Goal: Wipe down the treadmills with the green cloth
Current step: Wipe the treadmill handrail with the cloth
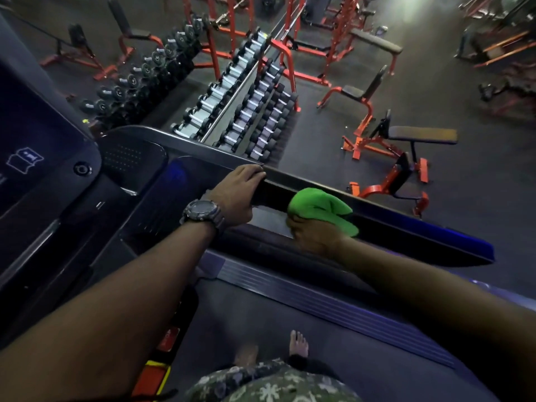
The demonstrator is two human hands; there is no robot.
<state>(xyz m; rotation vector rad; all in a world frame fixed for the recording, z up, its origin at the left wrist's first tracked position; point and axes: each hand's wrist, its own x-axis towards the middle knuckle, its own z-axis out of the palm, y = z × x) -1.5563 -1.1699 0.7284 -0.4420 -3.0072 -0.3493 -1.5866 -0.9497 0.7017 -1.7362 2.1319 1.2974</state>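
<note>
green cloth [322,208] bunched in right hand [314,235], fingers hidden beneath, on treadmill rail [406,219]; left hand [237,195] curled over rail beside it

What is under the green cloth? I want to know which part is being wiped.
The green cloth, gripped by the right hand, lies on the treadmill's dark side handrail. The rail surface beneath it is hidden.

Bright green cloth [322,208], red benches [374,134], camouflage shorts [269,384].
</note>
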